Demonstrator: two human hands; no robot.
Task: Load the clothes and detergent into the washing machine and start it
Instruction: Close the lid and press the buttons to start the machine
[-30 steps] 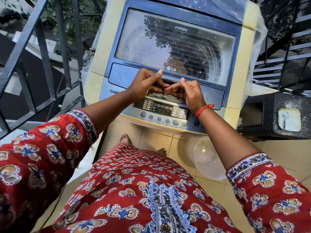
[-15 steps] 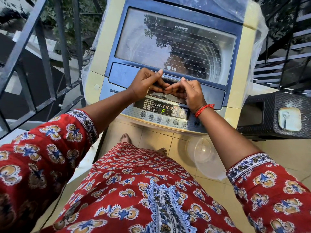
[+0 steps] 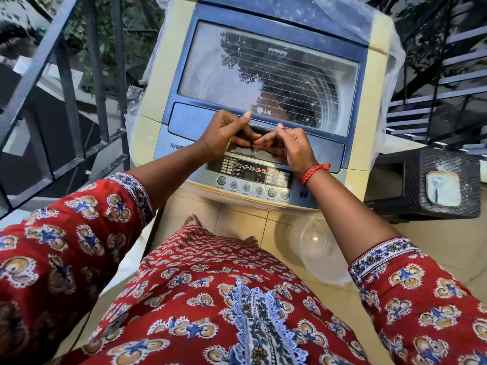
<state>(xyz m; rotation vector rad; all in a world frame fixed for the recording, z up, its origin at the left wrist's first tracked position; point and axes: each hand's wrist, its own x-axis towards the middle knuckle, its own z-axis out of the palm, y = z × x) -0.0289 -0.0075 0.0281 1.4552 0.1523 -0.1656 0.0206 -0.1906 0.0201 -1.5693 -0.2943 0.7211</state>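
Note:
A cream and blue top-loading washing machine [image 3: 147, 133] stands in front of me with its glass lid [image 3: 263, 75] down. The drum shows dimly through the glass; its contents are unclear. My left hand [image 3: 224, 133] and my right hand [image 3: 292, 148] sit side by side at the lid handle [image 3: 262, 129] on the lid's front edge. On both hands the fingers curl into the handle recess and the thumbs lie on top. Just below my hands, the control panel [image 3: 253, 175] is lit with small red icons.
A dark metal railing [image 3: 66, 75] runs along the left. To the right stands a black woven stool [image 3: 395, 185] with a small white dish [image 3: 442, 188] on it. On the tiled floor by my feet lies a clear plastic tub [image 3: 313, 241]. Stairs [image 3: 434, 83] rise at the right.
A green "F" showed on the panel display half a second ago and is gone now. Both hands stay at the lid handle, and the lid has not moved.

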